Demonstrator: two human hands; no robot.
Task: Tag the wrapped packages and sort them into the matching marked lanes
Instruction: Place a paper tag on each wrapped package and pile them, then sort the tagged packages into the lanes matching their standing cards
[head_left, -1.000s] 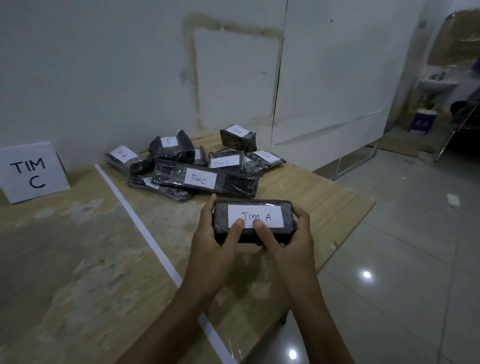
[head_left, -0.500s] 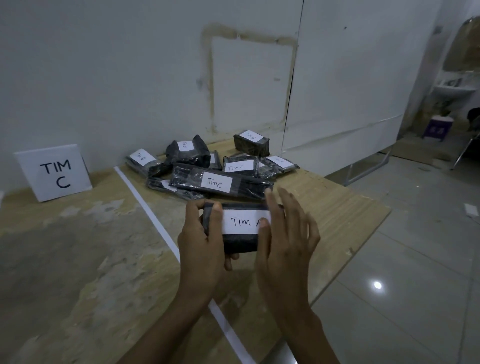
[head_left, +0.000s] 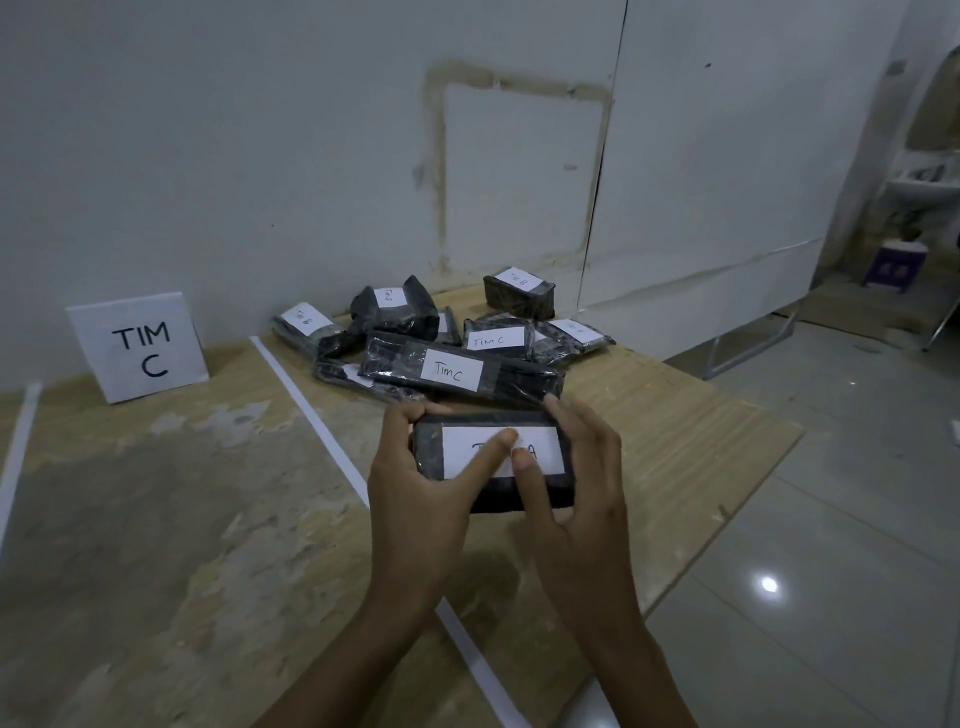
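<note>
I hold a black wrapped package (head_left: 550, 491) over the wooden table, its white tag (head_left: 540, 447) reading "TIM A" facing up. My left hand (head_left: 421, 483) grips the package's left end, its thumb lying on the tag. My right hand (head_left: 576, 493) grips the right end, its thumb pressing the tag's middle and covering part of the writing. Behind them lies a pile of several black tagged packages (head_left: 457, 371), two reading "Tim C". A white "TIM C" card (head_left: 137, 345) leans on the wall at the left.
White tape lines (head_left: 311, 410) split the wooden table (head_left: 182, 519) into lanes; another line (head_left: 18, 447) runs at the far left. The table's right edge drops to a tiled floor (head_left: 831, 519). A white wall stands close behind the pile.
My right hand, lifted off the package half a second ago, has closed on its right end again, thumb on the tag. The view has shifted slightly left.
</note>
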